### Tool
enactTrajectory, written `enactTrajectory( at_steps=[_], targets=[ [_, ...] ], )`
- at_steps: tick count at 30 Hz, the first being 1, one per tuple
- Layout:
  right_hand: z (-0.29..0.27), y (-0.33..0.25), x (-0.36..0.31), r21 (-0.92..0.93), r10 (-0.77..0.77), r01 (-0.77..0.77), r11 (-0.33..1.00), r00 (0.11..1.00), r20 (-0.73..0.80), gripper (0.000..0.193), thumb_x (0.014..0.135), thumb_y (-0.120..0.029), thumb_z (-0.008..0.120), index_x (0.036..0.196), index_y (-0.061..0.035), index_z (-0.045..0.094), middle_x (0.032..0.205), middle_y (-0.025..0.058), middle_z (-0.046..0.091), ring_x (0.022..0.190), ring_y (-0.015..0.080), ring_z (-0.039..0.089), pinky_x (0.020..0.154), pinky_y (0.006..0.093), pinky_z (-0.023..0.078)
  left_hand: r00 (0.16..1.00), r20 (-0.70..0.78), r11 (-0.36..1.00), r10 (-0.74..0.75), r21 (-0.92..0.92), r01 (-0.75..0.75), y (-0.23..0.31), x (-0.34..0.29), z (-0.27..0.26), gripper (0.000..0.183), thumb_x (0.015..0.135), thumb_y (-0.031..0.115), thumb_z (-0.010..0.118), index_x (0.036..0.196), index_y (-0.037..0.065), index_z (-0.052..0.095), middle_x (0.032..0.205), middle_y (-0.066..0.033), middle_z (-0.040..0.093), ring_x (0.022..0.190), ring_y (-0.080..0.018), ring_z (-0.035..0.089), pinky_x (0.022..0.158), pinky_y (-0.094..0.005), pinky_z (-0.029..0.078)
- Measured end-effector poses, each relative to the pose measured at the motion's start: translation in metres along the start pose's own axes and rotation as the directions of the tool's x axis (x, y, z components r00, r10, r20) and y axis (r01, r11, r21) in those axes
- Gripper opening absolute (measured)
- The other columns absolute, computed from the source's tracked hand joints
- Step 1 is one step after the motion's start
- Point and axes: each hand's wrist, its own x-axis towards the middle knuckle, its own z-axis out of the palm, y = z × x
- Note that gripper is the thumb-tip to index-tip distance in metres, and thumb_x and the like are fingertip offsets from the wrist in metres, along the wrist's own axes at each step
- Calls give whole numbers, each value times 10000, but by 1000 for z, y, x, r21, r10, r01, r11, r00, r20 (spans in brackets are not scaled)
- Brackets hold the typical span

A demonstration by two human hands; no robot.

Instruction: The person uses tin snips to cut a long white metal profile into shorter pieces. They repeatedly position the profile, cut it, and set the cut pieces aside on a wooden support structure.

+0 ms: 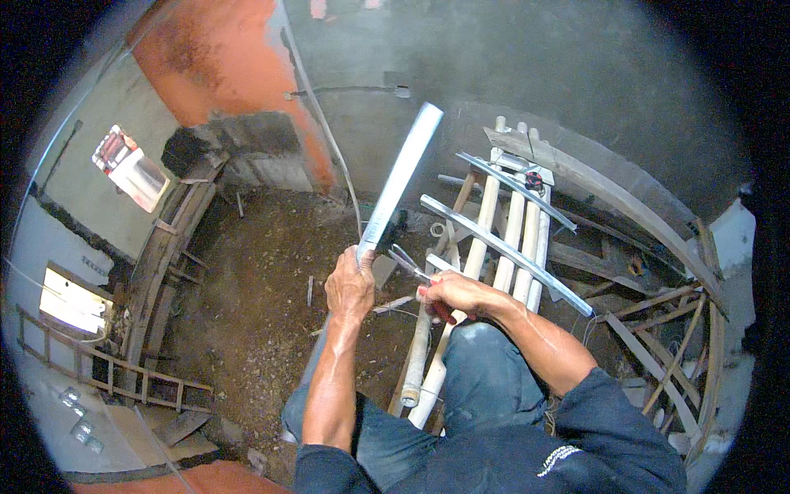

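Observation:
My left hand [351,286] is closed around the lower end of a silvery metal channel [403,174], which slants up and to the right in front of me. My right hand [461,294] grips snips [406,260] with red handles. Their blades point up and left, close to the channel's lower end; whether they touch it I cannot tell. Two more metal channels, a long one [506,253] and a thinner one [517,191], lie across a row of pale poles [484,235] to the right. My right knee is beside the poles.
A small dark and red object [534,179] sits among the poles' far ends. Wooden planks and sticks [658,346] pile up at the right. At left, a wooden ladder [111,375] lies by the wall. Bare earth [255,288] with debris covers the floor; an orange and grey wall [214,66] stands behind.

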Motion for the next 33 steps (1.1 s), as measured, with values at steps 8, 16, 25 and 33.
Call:
enactTrajectory(
  at_steps=[8, 16, 25, 33],
  targets=[
    [4, 8, 12, -564, -334, 178, 807, 924, -187, 335, 866, -276, 515, 930, 28, 640, 918, 312, 660, 927, 475, 648, 808, 544, 493, 902, 431, 642, -14, -688, 339, -21, 12, 1, 559, 1039, 556, 382, 875, 62, 584, 638, 4, 524, 481, -90, 493, 441, -272, 391],
    [5, -5, 4, -492, -216, 46, 869, 931, -295, 377, 914, -291, 486, 1053, 25, 639, 970, 293, 680, 954, 462, 658, 848, 538, 503, 957, 168, 869, 236, -477, -130, -24, 12, 10, 515, 1056, 456, 411, 946, -16, 584, 756, -125, 584, 684, -222, 506, 649, -383, 449],
    [3, 3, 13, -501, -192, 12, 866, 932, -309, 388, 944, -290, 439, 1078, 14, 639, 964, 295, 680, 948, 458, 663, 845, 551, 506, 935, 329, 952, 135, -306, -29, -6, 7, -6, 468, 1057, 427, 422, 981, -5, 584, 769, -187, 576, 740, -317, 527, 688, -429, 453],
    [-1, 13, 21, -439, -190, 26, 898, 923, -336, 358, 904, -281, 486, 946, 31, 658, 882, 299, 671, 880, 467, 661, 819, 556, 509, 941, 312, 990, 133, -92, -109, 9, 7, -9, 435, 1053, 416, 405, 962, 12, 539, 821, -294, 645, 840, -511, 624, 696, -569, 475]
  ],
)
